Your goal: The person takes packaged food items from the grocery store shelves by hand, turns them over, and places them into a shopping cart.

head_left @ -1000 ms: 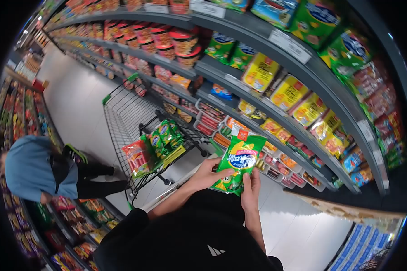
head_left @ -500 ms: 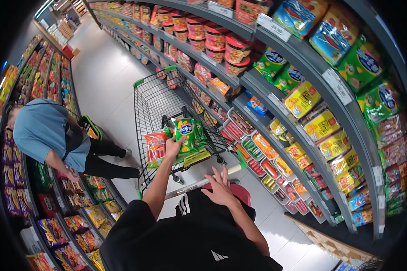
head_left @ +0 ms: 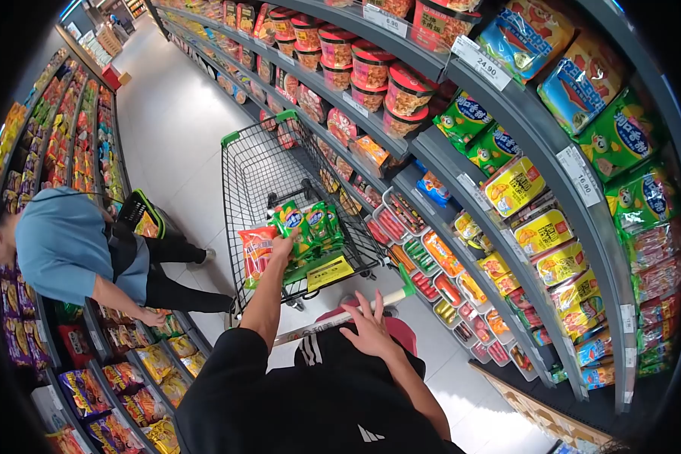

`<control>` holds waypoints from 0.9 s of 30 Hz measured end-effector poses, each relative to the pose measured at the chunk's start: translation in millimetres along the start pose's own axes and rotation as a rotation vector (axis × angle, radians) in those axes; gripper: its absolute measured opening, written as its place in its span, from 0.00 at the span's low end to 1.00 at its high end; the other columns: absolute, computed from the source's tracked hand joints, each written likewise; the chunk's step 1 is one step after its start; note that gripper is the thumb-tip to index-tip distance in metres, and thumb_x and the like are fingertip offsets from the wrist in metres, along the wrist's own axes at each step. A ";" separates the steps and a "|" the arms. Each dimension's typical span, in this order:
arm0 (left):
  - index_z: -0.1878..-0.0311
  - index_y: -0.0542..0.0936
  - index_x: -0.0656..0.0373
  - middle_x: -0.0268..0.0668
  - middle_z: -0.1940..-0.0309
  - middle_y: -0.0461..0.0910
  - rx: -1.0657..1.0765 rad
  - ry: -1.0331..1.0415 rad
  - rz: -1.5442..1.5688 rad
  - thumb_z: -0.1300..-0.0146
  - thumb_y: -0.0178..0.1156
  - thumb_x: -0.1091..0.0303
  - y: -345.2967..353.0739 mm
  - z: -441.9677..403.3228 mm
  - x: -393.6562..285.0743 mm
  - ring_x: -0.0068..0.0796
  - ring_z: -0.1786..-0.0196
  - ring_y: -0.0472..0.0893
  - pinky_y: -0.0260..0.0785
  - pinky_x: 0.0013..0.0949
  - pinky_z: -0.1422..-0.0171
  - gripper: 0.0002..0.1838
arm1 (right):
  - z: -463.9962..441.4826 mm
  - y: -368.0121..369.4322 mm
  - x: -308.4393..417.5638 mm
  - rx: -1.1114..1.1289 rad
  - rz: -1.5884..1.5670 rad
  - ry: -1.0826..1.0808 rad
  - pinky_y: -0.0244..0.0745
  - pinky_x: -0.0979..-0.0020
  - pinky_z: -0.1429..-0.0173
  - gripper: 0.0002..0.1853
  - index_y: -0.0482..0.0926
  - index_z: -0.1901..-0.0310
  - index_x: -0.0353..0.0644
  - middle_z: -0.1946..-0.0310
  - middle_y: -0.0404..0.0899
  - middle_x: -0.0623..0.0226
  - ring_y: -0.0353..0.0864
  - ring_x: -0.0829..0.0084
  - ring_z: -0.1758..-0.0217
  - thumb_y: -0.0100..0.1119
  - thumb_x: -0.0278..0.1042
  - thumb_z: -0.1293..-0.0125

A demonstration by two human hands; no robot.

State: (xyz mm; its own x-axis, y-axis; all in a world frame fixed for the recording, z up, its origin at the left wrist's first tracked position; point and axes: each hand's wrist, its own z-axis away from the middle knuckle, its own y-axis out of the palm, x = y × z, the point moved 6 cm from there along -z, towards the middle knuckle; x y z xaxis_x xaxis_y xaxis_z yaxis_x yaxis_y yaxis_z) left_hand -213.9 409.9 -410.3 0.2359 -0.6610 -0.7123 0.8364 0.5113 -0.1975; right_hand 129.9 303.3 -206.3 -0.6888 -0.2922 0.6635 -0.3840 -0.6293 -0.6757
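Note:
A shopping cart (head_left: 231, 181) with black wire sides and green corners stands in front of me. My left hand (head_left: 281, 250) reaches into it, its fingers closed at the lower edge of a green snack bag (head_left: 290, 221); the fingertips are partly hidden. Right beside that bag lie more green snack bags (head_left: 321, 225). On the other side of my hand is a red-and-clear pack of sausages (head_left: 258, 253). Over the cart's handle (head_left: 393, 296) hovers my right hand (head_left: 368, 327), fingers spread and holding nothing; whether it touches the handle I cannot tell.
To the left, a person in a blue shirt (head_left: 68, 242) bends toward the snack shelves (head_left: 76, 129), a shopping basket (head_left: 140, 216) beside them. Shelves of tub noodles (head_left: 408, 94) and bagged snacks (head_left: 617, 136) line my right. Floor (head_left: 166, 106) runs ahead along the aisle.
My left hand has shifted slightly left and down with the green snack bag, which now sits beside the other green bags. The person's basket shows more fully. My right hand stays near the handle.

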 end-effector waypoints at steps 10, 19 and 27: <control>0.34 0.79 0.67 0.54 0.41 0.85 0.193 0.385 -0.650 0.34 0.70 0.51 -3.4 37.4 49.8 0.48 0.39 0.85 0.75 0.44 0.34 0.33 | 0.9 -5.2 1.6 -0.023 0.009 0.003 0.54 0.31 0.20 0.31 0.74 0.28 0.50 0.17 0.50 0.52 0.30 0.38 0.12 0.70 0.43 0.31; 0.35 0.80 0.66 0.57 0.44 0.86 0.374 0.545 -0.807 0.25 0.61 0.46 -47.6 160.4 15.3 0.51 0.39 0.85 0.75 0.44 0.33 0.31 | -1.3 -7.4 -6.3 -0.187 0.268 0.010 0.59 0.40 0.29 0.32 0.79 0.33 0.52 0.22 0.63 0.57 0.54 0.47 0.17 0.73 0.54 0.35; 0.36 0.80 0.67 0.56 0.48 0.87 0.328 0.606 -0.700 0.26 0.64 0.51 -36.3 164.8 2.6 0.46 0.41 0.86 0.76 0.42 0.36 0.29 | 1.3 -9.9 -17.6 -0.303 0.137 -0.129 0.61 0.44 0.34 0.25 0.86 0.41 0.54 0.33 0.76 0.64 0.59 0.55 0.19 0.72 0.56 0.36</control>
State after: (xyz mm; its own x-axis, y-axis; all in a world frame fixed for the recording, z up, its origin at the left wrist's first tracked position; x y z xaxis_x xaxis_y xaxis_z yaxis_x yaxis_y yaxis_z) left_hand -162.1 299.1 -293.9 -0.5825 -0.3157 -0.7490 0.8082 -0.1272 -0.5749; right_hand 146.7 313.7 -210.9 -0.6706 -0.4596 0.5824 -0.4720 -0.3414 -0.8128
